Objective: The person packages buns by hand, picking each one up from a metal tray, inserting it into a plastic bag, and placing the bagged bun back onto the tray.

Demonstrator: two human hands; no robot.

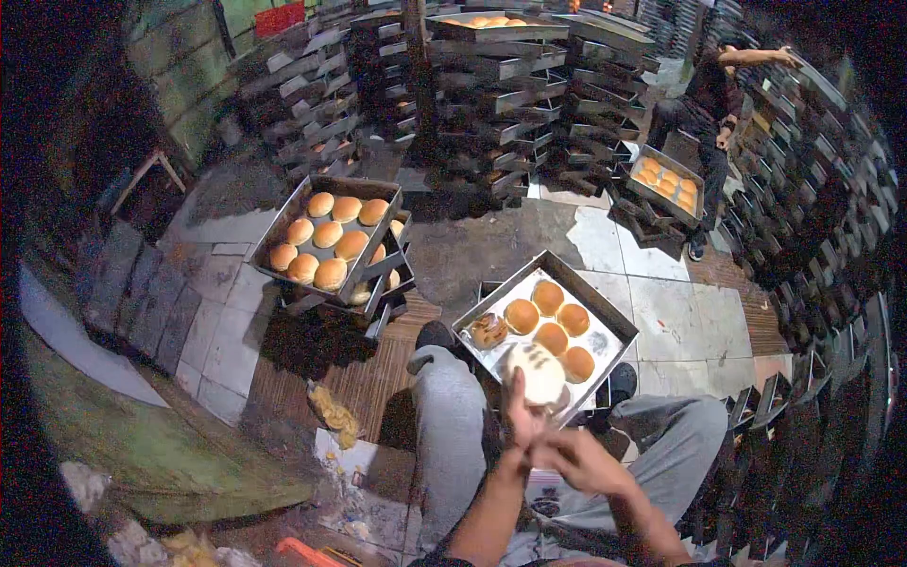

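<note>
My left hand [521, 421] is closed at the near side of a pale, round bun [537, 374] with dark marks on its face, its thumb lying along the edge. My right hand [584, 461] is just below, its fingers curled in close to the left wrist; what they hold, if anything, is hidden. Beyond the held bun is a metal tray [619, 326] with several browned buns [548, 297] and one darker, wrapped-looking item [487, 331]. A clear plastic bag with dark print [544, 495] lies between my legs, under the right hand.
Stacked trays of buns [276, 213] stand at left. Another tray of buns [694, 180] is by a person [713, 90] reaching toward tall racks at right. More tray stacks [501, 94] line the back. A crumpled yellowish cloth [333, 414] and an orange-handled object [307, 551] lie at lower left.
</note>
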